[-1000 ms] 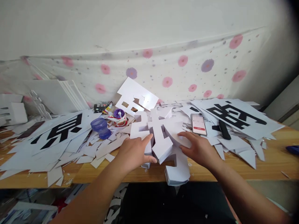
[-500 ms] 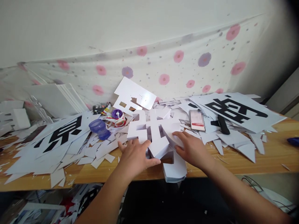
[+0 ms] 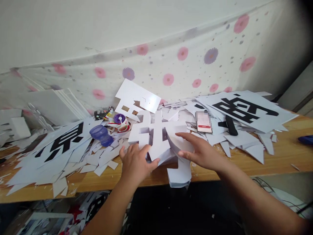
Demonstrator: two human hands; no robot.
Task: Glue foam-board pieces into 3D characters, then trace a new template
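A white three-dimensional foam-board character (image 3: 156, 127) lies on the table in front of me, with raised walls and openings between its strokes. My left hand (image 3: 137, 160) is at its near left part, the fingers curled over the left block and the thumb along the near end of the middle stroke. On the other side, my right hand (image 3: 198, 150) has its index finger and thumb at the character's curved right-hand wall. The fingertips' exact grip is partly hidden. A lower white stroke (image 3: 179, 173) of the piece reaches past the table's front edge.
Paper sheets with black characters lie left (image 3: 66, 140) and right (image 3: 246, 107). A purple container (image 3: 101, 135), a red-and-white cup (image 3: 123, 125), a small pinkish box (image 3: 204, 122) and a black tool (image 3: 231, 125) stand among white scraps. A cut-out board (image 3: 139, 94) leans at the back.
The view has shifted a little, so the things sit slightly farther left. My right thumb and index finger are a bit farther apart at the curved wall. Both hands stay at the character.
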